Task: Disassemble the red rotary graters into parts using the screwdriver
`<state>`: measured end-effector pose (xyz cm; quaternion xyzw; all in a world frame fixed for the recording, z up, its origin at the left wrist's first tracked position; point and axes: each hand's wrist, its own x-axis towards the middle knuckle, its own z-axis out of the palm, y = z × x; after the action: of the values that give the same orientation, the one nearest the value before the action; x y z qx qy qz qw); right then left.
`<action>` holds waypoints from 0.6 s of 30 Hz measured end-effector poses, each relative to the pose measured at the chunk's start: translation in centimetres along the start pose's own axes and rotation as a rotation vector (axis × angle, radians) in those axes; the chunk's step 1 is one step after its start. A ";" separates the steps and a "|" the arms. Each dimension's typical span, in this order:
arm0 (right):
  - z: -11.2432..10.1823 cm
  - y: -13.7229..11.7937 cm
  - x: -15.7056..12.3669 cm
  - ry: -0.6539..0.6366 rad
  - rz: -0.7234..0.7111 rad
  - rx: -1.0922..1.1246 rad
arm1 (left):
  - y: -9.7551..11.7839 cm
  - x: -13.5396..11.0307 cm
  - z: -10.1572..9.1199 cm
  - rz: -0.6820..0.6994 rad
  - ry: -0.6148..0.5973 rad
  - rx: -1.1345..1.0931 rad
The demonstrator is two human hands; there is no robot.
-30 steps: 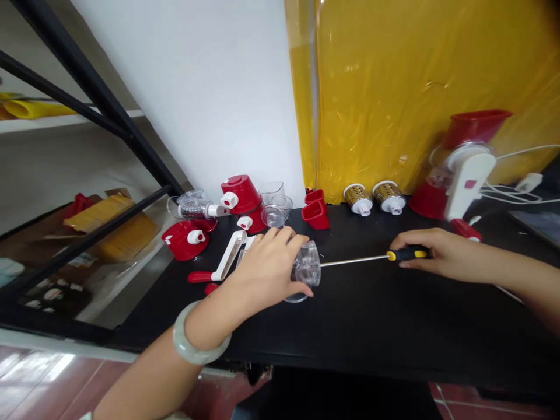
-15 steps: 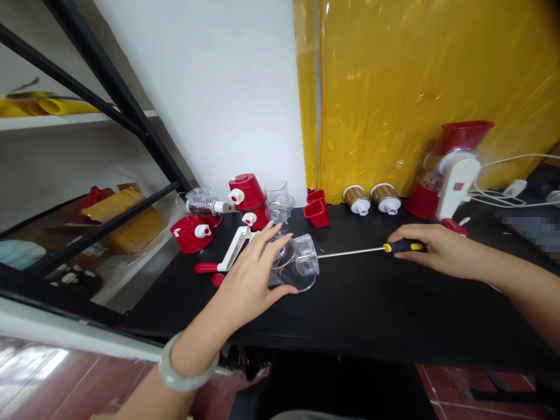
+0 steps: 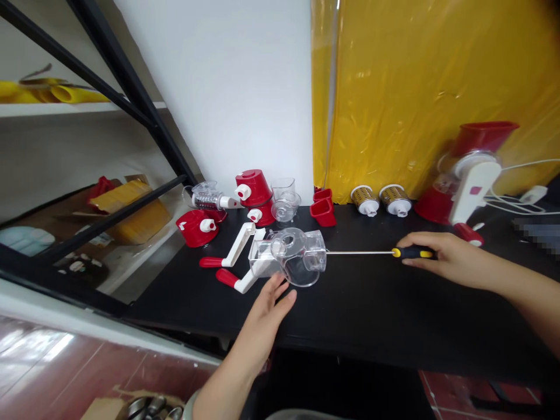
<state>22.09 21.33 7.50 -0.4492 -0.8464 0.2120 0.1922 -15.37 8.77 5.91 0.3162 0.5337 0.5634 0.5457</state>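
Note:
A clear plastic grater housing (image 3: pixel 292 262) lies on its side on the black table (image 3: pixel 376 315). My left hand (image 3: pixel 265 318) hovers just in front of it, fingers stretched out, holding nothing. My right hand (image 3: pixel 441 259) grips the yellow-and-black handle of a long screwdriver (image 3: pixel 385 252), whose metal shaft runs left and meets the housing's right side. Two white cranks with red grips (image 3: pixel 231 254) lie to the left of the housing.
Red grater parts (image 3: pixel 251 189), a drum with blades (image 3: pixel 209 201) and clear cups (image 3: pixel 285 204) stand at the back by the wall. Two metal drums (image 3: pixel 380 199) and an assembled red-and-white grater (image 3: pixel 470 172) stand before yellow film. A black metal rack (image 3: pixel 109 116) is at left.
My left hand has let go of the clear housing and drawn back toward me. The housing now lies uncovered. My right hand keeps its hold on the screwdriver.

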 end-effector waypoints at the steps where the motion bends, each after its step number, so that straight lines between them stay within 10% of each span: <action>1: 0.0 -0.1 0.0 -0.004 0.004 0.001 | 0.1 0.3 0.6 -0.016 0.016 -0.102; 18: 0.5 0.1 0.3 0.042 -0.037 0.090 | 0.9 2.9 3.6 0.159 0.104 -0.289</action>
<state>21.82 21.52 7.08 -0.4285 -0.8400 0.2368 0.2340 -12.83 12.60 6.98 0.2459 0.4481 0.6912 0.5108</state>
